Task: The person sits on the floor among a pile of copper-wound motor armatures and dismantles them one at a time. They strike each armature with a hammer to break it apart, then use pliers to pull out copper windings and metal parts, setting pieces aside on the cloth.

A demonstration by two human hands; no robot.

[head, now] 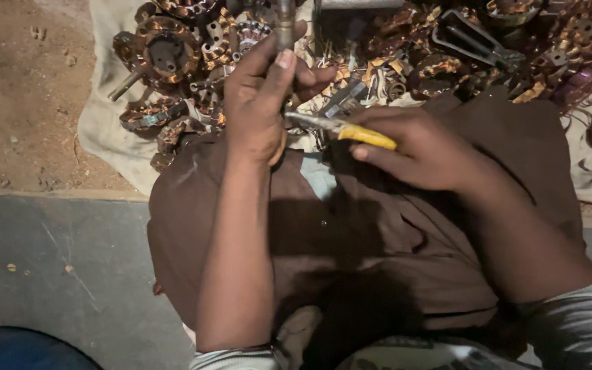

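Left hand point(258, 103) raised, gripping a metal rod point(285, 24); right hand point(412, 147) clasps yellow-handled pliers point(351, 130).

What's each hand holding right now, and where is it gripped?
The right hand grips yellow-handled pliers by the handles. The left hand is closed around a metal shaft near its lower end.

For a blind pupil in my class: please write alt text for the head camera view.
Seen from above, a left hand grips an upright metal shaft while the right hand holds a yellow-handled tool against it. Beyond, copper-wound motor parts lie heaped on a pale cloth.
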